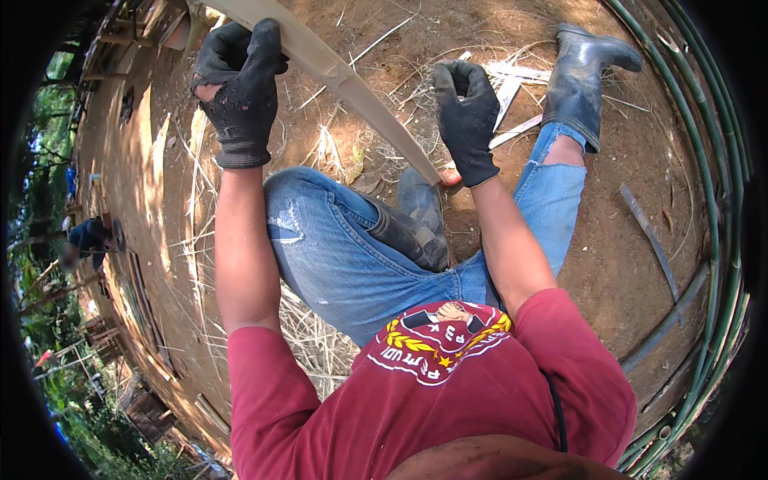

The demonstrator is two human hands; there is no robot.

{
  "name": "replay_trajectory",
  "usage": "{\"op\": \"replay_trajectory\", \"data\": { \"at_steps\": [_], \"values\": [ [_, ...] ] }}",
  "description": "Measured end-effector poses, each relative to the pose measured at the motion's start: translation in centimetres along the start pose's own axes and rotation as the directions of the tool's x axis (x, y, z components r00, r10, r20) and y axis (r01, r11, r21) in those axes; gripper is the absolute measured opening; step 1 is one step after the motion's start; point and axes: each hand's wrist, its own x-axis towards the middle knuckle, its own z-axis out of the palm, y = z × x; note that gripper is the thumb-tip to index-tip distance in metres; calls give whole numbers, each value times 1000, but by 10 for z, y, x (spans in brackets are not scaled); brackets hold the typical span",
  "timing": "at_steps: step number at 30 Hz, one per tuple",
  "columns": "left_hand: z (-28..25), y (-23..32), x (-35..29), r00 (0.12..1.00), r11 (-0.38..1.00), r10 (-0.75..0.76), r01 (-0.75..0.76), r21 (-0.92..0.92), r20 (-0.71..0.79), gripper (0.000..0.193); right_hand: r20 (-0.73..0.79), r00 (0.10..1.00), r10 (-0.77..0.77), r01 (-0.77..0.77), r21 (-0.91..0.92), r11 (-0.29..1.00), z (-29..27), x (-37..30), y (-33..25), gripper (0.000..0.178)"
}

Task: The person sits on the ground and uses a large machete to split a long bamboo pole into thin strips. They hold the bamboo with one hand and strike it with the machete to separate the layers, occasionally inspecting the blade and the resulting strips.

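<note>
My left hand [240,88], in a torn black glove, grips a long, pale split bamboo strip [352,84] near its upper part, the thumb lying along the edge. The strip slants down to the right, its low end by my boot [420,216] and a small reddish object [450,176]. To the right of the strip and apart from it is my right hand [468,120], also in a black glove. Its fingers curl round to the thumb in a closed pinch; whatever is between the tips, if anything, cannot be made out.
Pale shavings [328,156] and split pieces [508,92] litter the dirt around my legs. My other boot [578,80] is stretched out at the far right. Green bamboo poles [720,200] line the right side, near a flat grey strip [650,228]. Another person [90,240] is far left.
</note>
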Motion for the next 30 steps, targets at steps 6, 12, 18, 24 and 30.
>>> {"op": "replay_trajectory", "data": {
  "at_steps": [6,12,18,24,30],
  "values": [
    [-6,-6,3,996,998,50,-47,-50,76,16,428,888,-171,172,36,984,6,-15,-12,25],
    [-11,-14,5,986,992,88,-74,-100,139,24,491,871,-11,-41,95,995,9,-14,0,22],
    [-12,-16,4,966,986,153,-137,-90,206,19,295,931,215,-318,370,873,4,-1,16,31],
    [-17,-23,8,954,986,164,-164,-20,252,21,123,992,-30,15,125,992,-15,16,29,40],
    [-32,-44,20,682,668,583,-712,217,443,41,223,974,-22,49,-112,993,-51,13,60,85]
  ]
}}
